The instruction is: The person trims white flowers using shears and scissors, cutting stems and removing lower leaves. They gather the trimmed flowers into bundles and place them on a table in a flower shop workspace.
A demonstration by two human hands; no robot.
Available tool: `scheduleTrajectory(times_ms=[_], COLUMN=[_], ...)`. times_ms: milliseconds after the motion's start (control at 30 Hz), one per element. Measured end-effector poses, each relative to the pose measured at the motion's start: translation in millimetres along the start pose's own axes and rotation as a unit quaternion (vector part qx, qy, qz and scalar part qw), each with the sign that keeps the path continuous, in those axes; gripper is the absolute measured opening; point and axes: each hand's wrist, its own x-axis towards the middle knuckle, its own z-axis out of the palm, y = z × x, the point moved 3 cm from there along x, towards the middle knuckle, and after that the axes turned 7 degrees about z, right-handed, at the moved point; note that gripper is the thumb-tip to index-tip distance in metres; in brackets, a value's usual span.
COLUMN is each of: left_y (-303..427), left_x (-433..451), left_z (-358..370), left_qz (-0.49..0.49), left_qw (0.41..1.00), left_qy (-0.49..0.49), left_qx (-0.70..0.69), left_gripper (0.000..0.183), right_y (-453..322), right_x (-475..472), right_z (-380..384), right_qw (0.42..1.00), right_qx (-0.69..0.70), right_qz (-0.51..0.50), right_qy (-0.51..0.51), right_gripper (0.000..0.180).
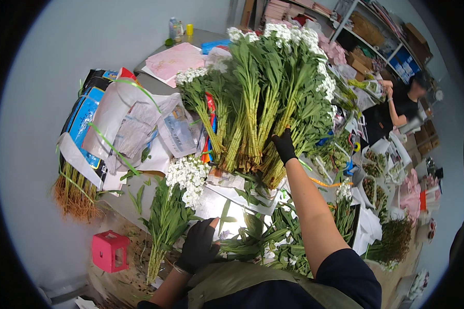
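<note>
Tied bunches of white-flowered stems [251,116] lie side by side on the table, cut ends towards me. My right hand [285,145], in a black fingerless glove, reaches into the stems of a bunch at the right; its fingertips are partly hidden among them, so its hold is unclear. A smaller bunch [168,220] with white blossoms lies at the near left edge. Beside it is my left hand [203,243], also gloved, just above loose green leaves [247,243], with its thumb apart from the curled fingers; no stem shows in it.
Wrapped stems with roots [77,189] and crumpled paper [135,131] lie left. A pink plastic stool [110,252] stands on the floor. At the right are paper-wrapped flowers [375,166] and another person [394,104] holding flowers. Shelves [375,42] with boxes stand behind.
</note>
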Motion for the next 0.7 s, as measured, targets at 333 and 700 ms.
scheduleTrajectory(times_ms=[333,700], left_y=[-18,17], left_x=[9,-33], left_z=[32,63], left_qz=[0.058,0.11], left_qw=[0.993,0.988], left_qy=[-0.095,-0.088], left_qx=[0.027,0.069], left_gripper=[0.05,0.02], right_y=[160,231], right_x=[-163,-418], right_z=[-6,-19], right_qw=[0.992,0.983], right_qx=[0.124,-0.001], right_qz=[-0.036,-0.006], right_qy=[-0.016,-0.184], right_gripper=[0.018,0.022])
